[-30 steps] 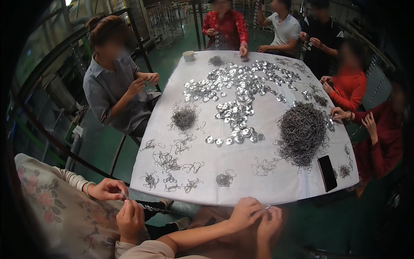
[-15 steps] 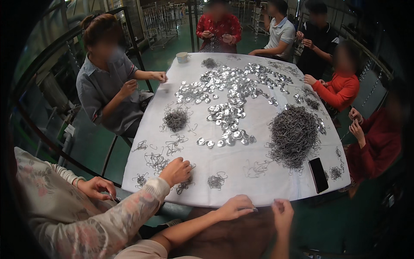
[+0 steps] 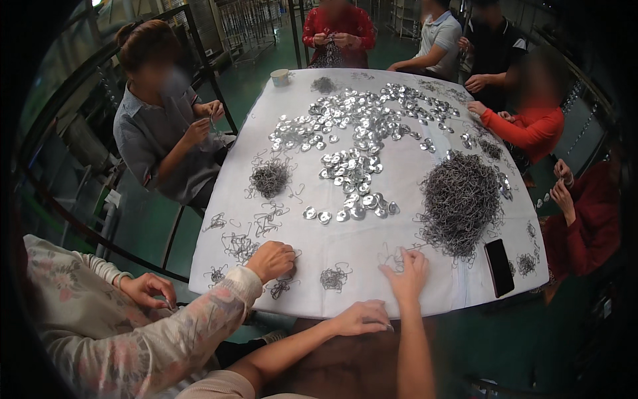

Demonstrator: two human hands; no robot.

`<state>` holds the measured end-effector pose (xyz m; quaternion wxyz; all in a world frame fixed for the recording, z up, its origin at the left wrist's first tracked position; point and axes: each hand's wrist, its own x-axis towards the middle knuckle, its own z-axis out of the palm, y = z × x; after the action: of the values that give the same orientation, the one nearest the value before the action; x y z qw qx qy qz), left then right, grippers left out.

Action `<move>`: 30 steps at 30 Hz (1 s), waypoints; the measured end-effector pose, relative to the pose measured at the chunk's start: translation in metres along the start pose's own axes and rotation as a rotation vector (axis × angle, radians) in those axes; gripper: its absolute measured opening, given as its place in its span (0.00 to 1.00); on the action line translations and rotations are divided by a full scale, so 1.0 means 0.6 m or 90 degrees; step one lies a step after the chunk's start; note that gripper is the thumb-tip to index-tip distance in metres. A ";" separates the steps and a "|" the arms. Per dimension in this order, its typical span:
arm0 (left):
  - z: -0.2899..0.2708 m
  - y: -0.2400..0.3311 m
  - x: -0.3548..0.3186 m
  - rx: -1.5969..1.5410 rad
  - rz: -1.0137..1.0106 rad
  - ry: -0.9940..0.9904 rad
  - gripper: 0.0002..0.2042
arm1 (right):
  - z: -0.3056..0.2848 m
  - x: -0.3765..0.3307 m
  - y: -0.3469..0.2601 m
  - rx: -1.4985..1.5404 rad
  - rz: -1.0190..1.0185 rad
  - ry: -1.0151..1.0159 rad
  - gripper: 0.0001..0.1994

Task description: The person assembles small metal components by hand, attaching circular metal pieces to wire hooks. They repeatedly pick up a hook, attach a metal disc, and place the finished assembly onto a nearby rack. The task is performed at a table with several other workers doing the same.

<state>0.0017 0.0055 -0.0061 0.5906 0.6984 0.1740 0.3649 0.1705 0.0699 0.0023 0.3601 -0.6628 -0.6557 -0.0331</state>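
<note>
In the head view, the person's left hand point(image 3: 362, 318) is pinched on a small silvery piece point(image 3: 389, 328) at the near edge of the white-covered desk point(image 3: 362, 249), while the right hand point(image 3: 408, 274) has its fingers apart over a thin scatter of wire hooks point(image 3: 387, 256); whether it touches them cannot be told. Left of these lies a small hook cluster point(image 3: 333, 278), with a large dark hook heap point(image 3: 462, 203) and a black phone point(image 3: 498, 268) to the right and shiny metal discs point(image 3: 349, 169) farther back.

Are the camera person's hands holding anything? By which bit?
The left hand holds a small shiny piece; which part it grips is too small to tell. The right hand is at loose hooks; whether it holds one is unclear.
</note>
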 end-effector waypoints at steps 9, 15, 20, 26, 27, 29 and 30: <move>-0.001 0.010 0.006 -0.004 -0.009 -0.005 0.05 | 0.020 -0.010 0.032 0.165 0.065 -0.027 0.02; -0.001 0.009 0.005 0.004 -0.011 -0.006 0.05 | 0.014 -0.008 0.027 0.185 0.045 -0.024 0.02; 0.000 0.007 0.005 -0.005 -0.010 -0.005 0.05 | 0.013 -0.010 0.028 0.189 0.062 -0.041 0.02; -0.001 0.013 0.006 -0.006 -0.018 -0.009 0.05 | 0.013 -0.010 0.029 0.181 0.052 -0.041 0.03; -0.002 0.014 0.006 -0.006 -0.018 -0.009 0.05 | 0.013 -0.009 0.029 0.177 0.050 -0.041 0.03; -0.001 0.014 0.005 -0.008 -0.019 -0.008 0.05 | 0.012 -0.010 0.027 0.168 0.048 -0.042 0.03; -0.001 0.014 0.005 -0.009 -0.019 -0.007 0.05 | 0.013 -0.009 0.027 0.175 0.051 -0.042 0.03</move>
<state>0.0019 0.0060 0.0029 0.6022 0.6931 0.1789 0.3535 0.1808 0.0710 -0.0131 0.4267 -0.6337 -0.6386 0.0928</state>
